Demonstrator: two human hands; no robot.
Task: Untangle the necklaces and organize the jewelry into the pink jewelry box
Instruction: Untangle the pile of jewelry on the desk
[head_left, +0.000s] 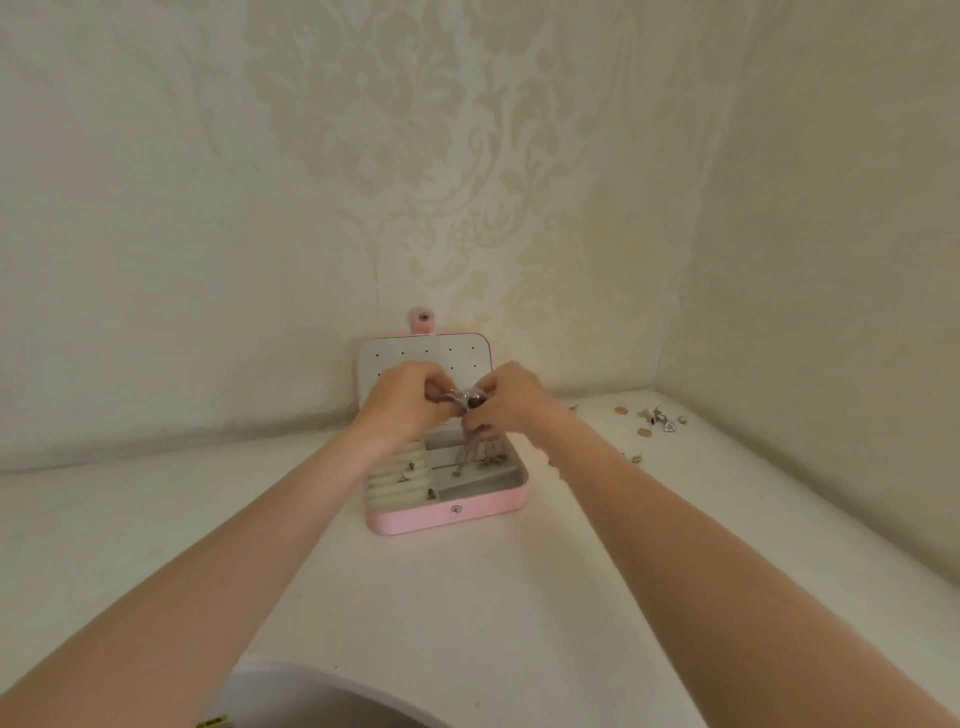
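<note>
The pink jewelry box (447, 517) stands open on the white table against the wall, its lid (423, 351) upright with small holes. Above the box, my left hand (408, 402) and my right hand (506, 402) meet and both pinch a silvery tangle of necklace chain (464, 401). Part of the chain hangs down from my fingers into the box's back compartment (465, 452). Rings sit in the cream ring rolls (400, 480) at the left of the box. A few small pieces lie in the middle compartment (491, 461).
Loose earrings and small gold and silver pieces (657, 418) are scattered on the table at the back right, near the corner of the two papered walls. A dark rounded object (332, 701) shows at the bottom edge.
</note>
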